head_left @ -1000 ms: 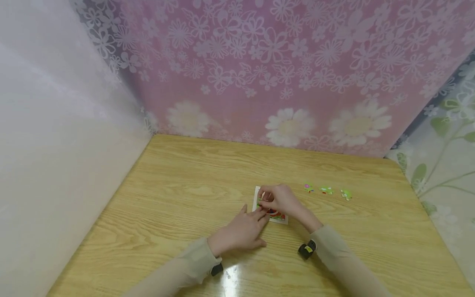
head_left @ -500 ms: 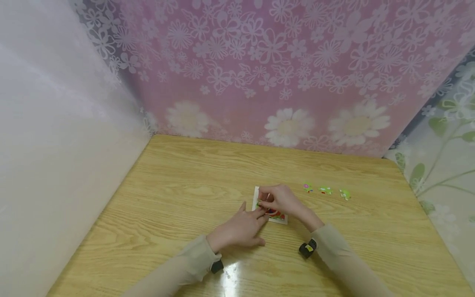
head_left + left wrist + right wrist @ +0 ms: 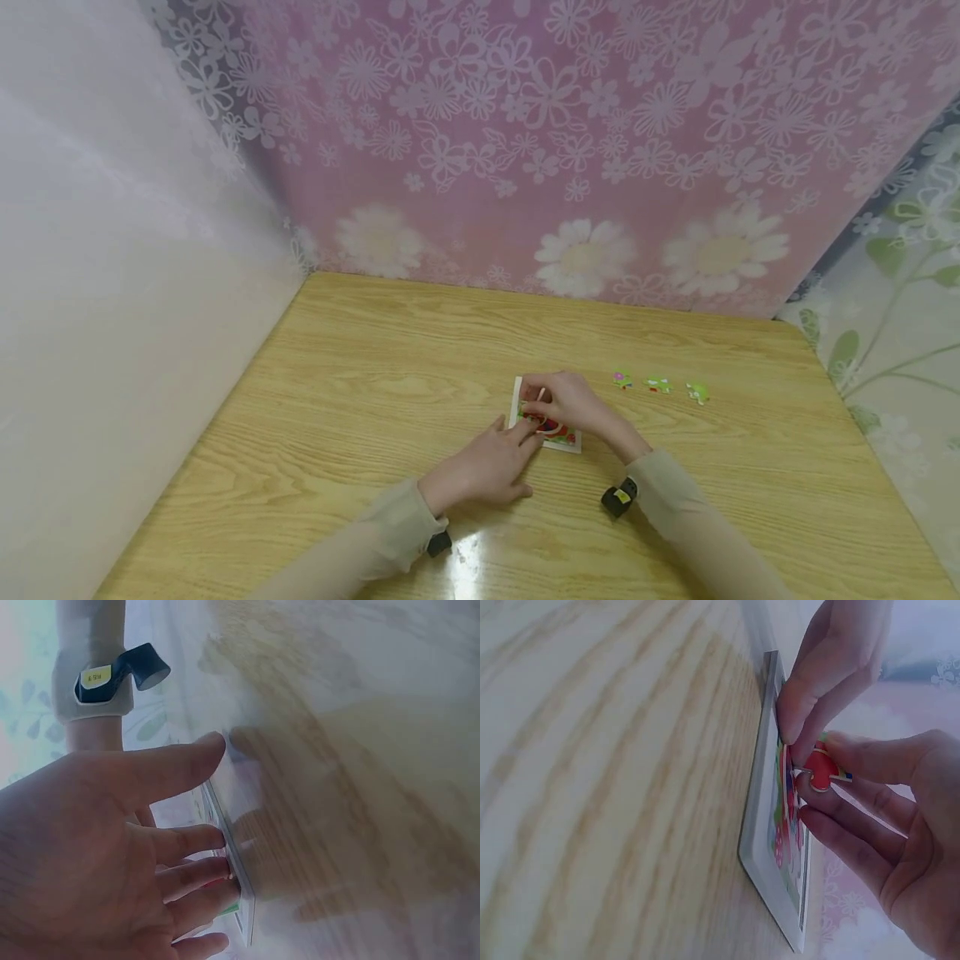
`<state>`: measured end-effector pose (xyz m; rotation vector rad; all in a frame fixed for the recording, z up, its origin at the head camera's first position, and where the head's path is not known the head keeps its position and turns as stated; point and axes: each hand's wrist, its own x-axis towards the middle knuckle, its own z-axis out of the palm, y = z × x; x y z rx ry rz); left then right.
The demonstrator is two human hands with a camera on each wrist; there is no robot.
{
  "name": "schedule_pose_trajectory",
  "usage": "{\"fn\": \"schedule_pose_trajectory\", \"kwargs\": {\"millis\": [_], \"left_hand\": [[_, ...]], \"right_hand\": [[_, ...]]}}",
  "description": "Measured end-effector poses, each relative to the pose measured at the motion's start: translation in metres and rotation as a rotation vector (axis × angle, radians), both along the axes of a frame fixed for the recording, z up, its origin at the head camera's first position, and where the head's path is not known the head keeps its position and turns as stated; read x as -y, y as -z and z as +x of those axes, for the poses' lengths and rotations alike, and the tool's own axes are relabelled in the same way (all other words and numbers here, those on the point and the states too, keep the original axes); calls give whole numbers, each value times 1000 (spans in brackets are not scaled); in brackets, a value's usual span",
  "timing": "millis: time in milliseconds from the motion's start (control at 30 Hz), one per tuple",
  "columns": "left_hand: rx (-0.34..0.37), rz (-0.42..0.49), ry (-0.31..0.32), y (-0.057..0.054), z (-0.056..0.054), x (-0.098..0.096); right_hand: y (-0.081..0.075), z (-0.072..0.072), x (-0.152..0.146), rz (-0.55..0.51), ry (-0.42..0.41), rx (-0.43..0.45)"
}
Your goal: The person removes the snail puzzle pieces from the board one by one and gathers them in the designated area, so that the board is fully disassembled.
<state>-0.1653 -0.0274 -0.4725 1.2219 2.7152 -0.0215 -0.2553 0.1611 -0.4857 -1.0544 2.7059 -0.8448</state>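
A small jigsaw puzzle board with a white frame (image 3: 515, 402) lies on the table under both hands. My right hand (image 3: 567, 402) pinches a red puzzle piece (image 3: 822, 769) with a green corner, tilted up over the picture, between thumb and fingers. My left hand (image 3: 483, 468) rests palm down with fingers extended, its middle fingertips on the picture beside that piece. In the left wrist view, the left thumb (image 3: 176, 769) points away from the board's edge. Red and green printing shows on the board in the right wrist view, while the hands cover much of it.
Three loose green puzzle pieces lie in a row to the right of the board: one with a pink flower (image 3: 622, 380), a middle one (image 3: 657, 385), and a far right one (image 3: 697, 392). A flowered pink curtain (image 3: 480, 167) borders the wooden table (image 3: 360, 383) at the back.
Both hands stay over the board. The right hand and wrist have shifted slightly, and less green shows between its fingers. The left little finger has drawn in toward the others.
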Motion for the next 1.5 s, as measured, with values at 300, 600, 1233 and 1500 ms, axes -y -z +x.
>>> {"fn": "schedule_pose_trajectory", "kwargs": {"millis": [300,600,1233,1500], "left_hand": [[-6,-1,-5,2,0,-1],[-8,-11,-7,0,1,-2],[16,-8,-3,4,-3,-3],[39,20,-25,5,-5,1]], "right_hand": [[-1,0,0,-6,44,32],[-2,0,0,10,23,-20],[-44,-9,10,-77,42,21],[-33,-11,-1,-121,118,127]]}}
